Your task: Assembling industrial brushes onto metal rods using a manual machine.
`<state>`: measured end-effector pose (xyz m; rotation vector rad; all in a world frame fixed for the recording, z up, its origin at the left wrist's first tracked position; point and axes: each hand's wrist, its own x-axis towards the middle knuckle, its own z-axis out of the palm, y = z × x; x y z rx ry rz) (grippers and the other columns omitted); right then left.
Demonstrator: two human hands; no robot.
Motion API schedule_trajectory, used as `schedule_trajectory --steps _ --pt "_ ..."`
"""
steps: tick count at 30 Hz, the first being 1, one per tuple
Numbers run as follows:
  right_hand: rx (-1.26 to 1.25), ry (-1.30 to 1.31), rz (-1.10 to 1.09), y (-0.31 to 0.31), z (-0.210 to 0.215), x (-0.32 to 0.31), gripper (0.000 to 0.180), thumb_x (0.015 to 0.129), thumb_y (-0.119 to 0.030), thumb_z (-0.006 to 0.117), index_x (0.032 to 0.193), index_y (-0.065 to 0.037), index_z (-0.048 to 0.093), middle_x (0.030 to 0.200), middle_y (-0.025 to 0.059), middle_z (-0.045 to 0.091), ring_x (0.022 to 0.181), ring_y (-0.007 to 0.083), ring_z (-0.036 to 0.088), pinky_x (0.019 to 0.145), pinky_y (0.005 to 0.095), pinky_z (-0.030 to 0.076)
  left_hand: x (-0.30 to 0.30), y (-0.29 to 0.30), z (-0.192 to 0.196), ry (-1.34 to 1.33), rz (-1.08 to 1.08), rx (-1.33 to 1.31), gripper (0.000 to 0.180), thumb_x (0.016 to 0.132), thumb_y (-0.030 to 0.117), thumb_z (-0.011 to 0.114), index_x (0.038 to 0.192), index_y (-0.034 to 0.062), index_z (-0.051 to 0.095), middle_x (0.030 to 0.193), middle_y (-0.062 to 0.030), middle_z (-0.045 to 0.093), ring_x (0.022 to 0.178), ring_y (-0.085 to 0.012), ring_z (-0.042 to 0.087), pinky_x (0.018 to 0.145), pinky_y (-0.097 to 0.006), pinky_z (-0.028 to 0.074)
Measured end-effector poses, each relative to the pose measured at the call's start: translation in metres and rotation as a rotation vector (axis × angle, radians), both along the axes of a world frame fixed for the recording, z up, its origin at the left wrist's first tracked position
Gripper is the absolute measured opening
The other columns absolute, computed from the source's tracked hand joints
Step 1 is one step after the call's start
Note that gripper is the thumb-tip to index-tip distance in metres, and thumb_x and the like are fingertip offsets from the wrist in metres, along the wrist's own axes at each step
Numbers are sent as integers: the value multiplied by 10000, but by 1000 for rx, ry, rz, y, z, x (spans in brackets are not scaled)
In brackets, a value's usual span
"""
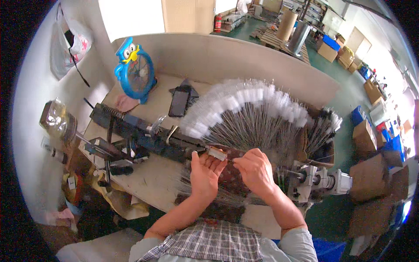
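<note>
A small white-bristled wire brush (pixel 217 153) lies at the end of a long dark metal machine bar (pixel 183 140). My left hand (pixel 206 174) is palm up just below the brush head, its thumb apart and its fingers half curled close to the bristles. From the right, my right hand (pixel 256 171) pinches the brush's thin wire stem between thumb and fingertips. Beyond my hands, many white-tipped wire brushes (pixel 248 102) lie fanned out across the bench. Whether my left fingertips touch the brush is hard to see.
A motor unit with a shaft (pixel 331 181) stands at the right. More brushes fill a box (pixel 321 135) beside the fan. Farther back are a phone (pixel 178 103) and a blue cartoon-shaped fan (pixel 135 74). A clear-topped lamp (pixel 56 120) is at the left; a beige panel (pixel 244 54) borders the bench.
</note>
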<state>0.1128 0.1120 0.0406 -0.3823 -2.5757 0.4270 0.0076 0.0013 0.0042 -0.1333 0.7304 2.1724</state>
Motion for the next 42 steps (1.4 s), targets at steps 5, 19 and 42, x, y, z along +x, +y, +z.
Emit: schedule_trajectory --steps 5,19,42 --pt "-109 78 19 8 -4 2 172 685 -95 680 852 -53 665 764 71 612 822 262 558 753 376 449 3 2 -5 90 -20 -93 539 933 485 336 1148 6 457 1136 -139 517 1062 -263 507 954 -386 410" --pt "-239 -216 -30 -13 -53 82 160 789 -163 576 919 -82 620 798 116 638 751 301 624 628 418 511 -85 -151 -86 158 284 -531 266 867 279 579 989 42 579 869 -65 614 741 -156 564 669 -283 475" --pt "-138 -546 -148 -8 -62 93 198 783 -137 576 975 -134 624 821 72 580 767 286 596 631 403 484 -72 -151 -104 82 213 -407 265 885 283 503 1016 54 519 930 -49 586 819 -166 571 769 -321 477"
